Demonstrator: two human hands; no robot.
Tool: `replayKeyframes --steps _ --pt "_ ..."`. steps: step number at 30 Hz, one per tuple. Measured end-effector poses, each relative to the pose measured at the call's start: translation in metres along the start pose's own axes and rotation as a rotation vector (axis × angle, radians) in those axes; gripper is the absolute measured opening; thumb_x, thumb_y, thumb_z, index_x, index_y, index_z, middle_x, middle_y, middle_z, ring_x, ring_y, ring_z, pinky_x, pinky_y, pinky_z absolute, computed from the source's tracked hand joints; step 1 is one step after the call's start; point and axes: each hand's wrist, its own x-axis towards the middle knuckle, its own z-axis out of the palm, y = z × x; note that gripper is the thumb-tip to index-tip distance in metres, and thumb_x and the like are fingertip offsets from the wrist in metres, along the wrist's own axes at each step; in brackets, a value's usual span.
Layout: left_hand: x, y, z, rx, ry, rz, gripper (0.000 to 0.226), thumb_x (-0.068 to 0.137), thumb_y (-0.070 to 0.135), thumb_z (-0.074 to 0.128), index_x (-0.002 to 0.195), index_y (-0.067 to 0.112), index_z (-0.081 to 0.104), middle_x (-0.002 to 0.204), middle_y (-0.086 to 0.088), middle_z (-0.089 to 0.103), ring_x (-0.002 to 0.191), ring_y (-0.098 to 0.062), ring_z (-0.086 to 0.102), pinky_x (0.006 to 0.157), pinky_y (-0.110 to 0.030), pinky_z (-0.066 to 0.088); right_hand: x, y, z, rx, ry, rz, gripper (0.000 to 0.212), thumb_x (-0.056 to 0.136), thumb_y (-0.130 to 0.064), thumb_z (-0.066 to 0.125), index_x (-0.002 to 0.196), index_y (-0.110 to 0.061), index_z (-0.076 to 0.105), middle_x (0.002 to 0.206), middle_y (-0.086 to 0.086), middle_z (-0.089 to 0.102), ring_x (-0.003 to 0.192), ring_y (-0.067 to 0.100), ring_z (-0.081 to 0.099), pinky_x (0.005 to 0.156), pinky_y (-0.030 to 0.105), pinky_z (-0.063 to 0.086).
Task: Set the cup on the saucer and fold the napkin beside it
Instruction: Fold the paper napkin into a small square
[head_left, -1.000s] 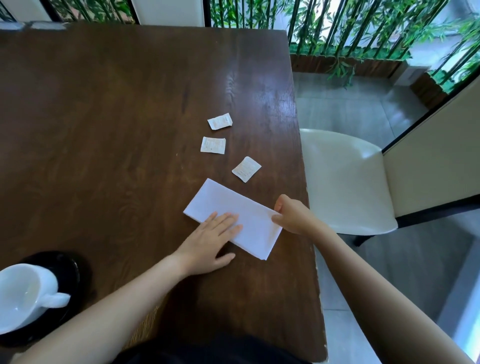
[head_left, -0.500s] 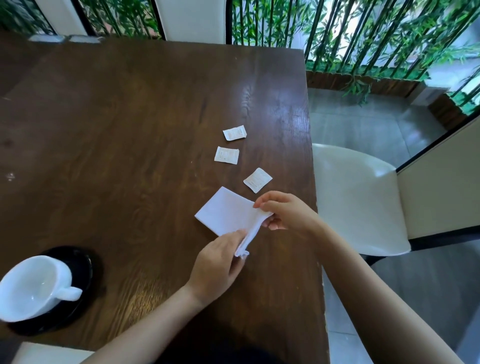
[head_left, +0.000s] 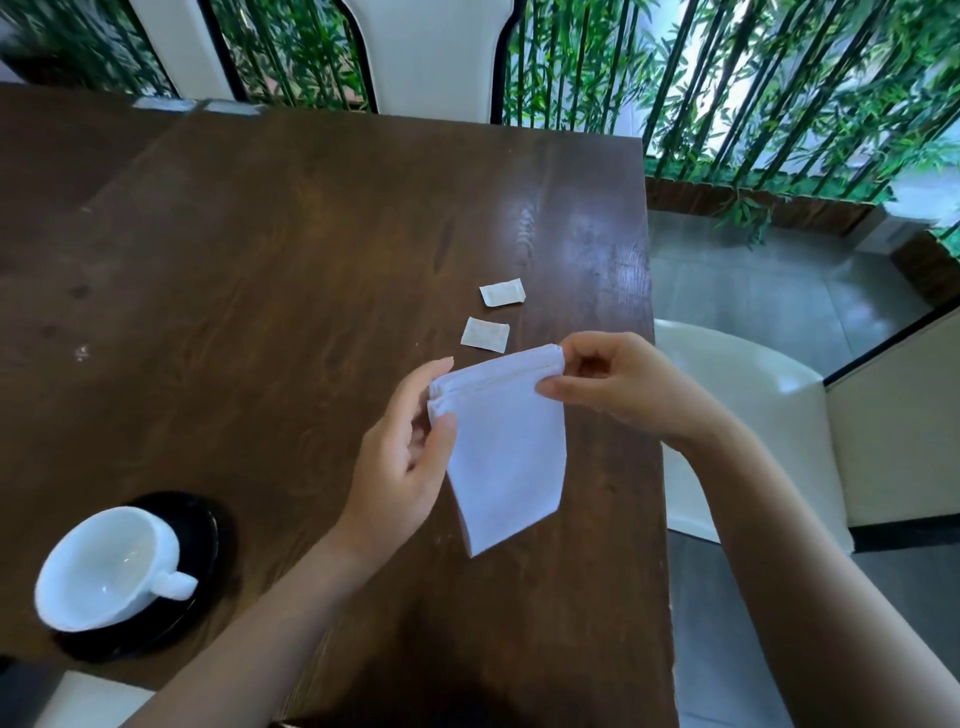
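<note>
While the person holds the white napkin (head_left: 506, 452) up over the brown table (head_left: 260, 260), it hangs down like a little flag. Their left hand (head_left: 400, 467) pinches one top corner between thumb and fingers. Their right hand (head_left: 618, 384) pinches the other top corner the same way. The top edge looks doubled over, so I think the napkin is folded once already. The white cup (head_left: 104, 566) sits on the black saucer (head_left: 208, 525) at the near left of the table, well apart from the napkin, so that part looks done.

The napkin looks very light, thin and soft. It droops wherever nobody holds it, and its bottom end hangs free. I think the corners are the best places to hold, because then the edges can be matched up. It would be easiest to lay it flat on the wood and press the fold with flat fingers. The tabletop is shiny, so the napkin may slide. Two small paper packets (head_left: 484, 333) lie on the table just behind the hands.
</note>
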Motion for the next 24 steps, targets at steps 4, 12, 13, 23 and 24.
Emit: replayKeyframes --steps 4,12,13,23,24 --pt "0.014 -0.024 -0.004 0.002 -0.061 -0.179 0.026 0.087 0.033 0.057 0.109 0.045 0.049 0.11 0.03 0.055 0.104 0.018 0.052 0.073 -0.002 0.046 0.011 0.013 0.009 -0.019 -0.074 0.088 0.012 0.079 -0.019 0.072 0.079 -0.01 0.063 0.071 0.004 0.059 0.066 0.015 0.053 0.065 0.028 0.045" --pt "0.037 -0.061 -0.012 -0.009 -0.072 -0.22 0.022 0.091 0.019 0.059 0.103 0.037 0.057 0.105 0.018 0.064 0.099 0.004 0.06 0.075 -0.009 0.05 0.038 0.041 0.034 -0.203 0.066 -0.026 0.032 0.079 -0.027 0.07 0.107 -0.032 0.056 0.077 -0.014 0.058 0.068 -0.003 0.055 0.065 0.006 0.043" --pt "0.042 -0.063 -0.013 0.007 -0.065 -0.215 0.022 0.091 0.019 0.059 0.102 0.037 0.057 0.104 0.018 0.063 0.099 0.003 0.06 0.076 -0.009 0.05 0.043 0.042 0.035 -0.22 0.085 -0.045 0.033 0.08 -0.026 0.069 0.108 -0.034 0.055 0.075 -0.012 0.055 0.067 -0.001 0.053 0.064 0.008 0.042" --pt "0.099 -0.103 -0.02 0.26 -0.105 -0.21 0.01 0.092 0.023 0.055 0.102 0.023 0.057 0.097 0.011 0.061 0.09 -0.004 0.059 0.069 -0.011 0.044 0.11 0.049 0.04 -0.369 0.153 -0.037 0.007 0.084 -0.019 0.063 0.089 -0.02 0.067 0.081 -0.009 0.061 0.075 0.013 0.059 0.073 0.034 0.051" --pt "0.103 -0.11 -0.021 0.281 -0.11 -0.226 0.009 0.092 0.024 0.055 0.101 0.023 0.057 0.097 0.01 0.061 0.089 -0.004 0.058 0.068 -0.012 0.044 0.117 0.053 0.041 -0.399 0.131 -0.039 0.007 0.084 -0.019 0.063 0.089 -0.019 0.067 0.08 -0.01 0.06 0.075 0.012 0.058 0.073 0.035 0.052"
